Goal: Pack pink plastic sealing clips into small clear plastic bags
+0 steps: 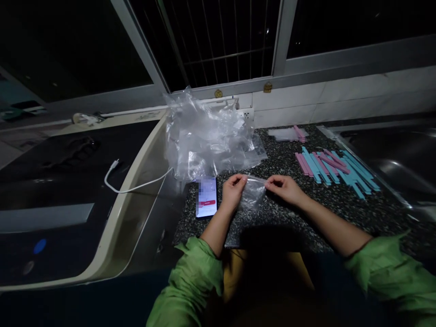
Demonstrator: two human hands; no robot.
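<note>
Both my hands hold a small clear plastic bag (252, 193) just above the dark speckled counter (282, 218). My left hand (233, 190) pinches the bag's left top edge, and my right hand (285, 187) pinches its right top edge. The bag hangs between them, and I cannot make out anything inside it. A heap of blue and pink sticks (335, 169) lies on the counter to the right of my right hand. A lit phone (206, 197) lies flat just left of my left hand.
A big crumpled pile of clear plastic bags (207, 136) sits behind the phone. A white cable (132, 184) runs left over a dark appliance top (68, 181). A small flat bag with pink sticks (289, 134) lies at the back. A steel sink (398, 156) is at the right.
</note>
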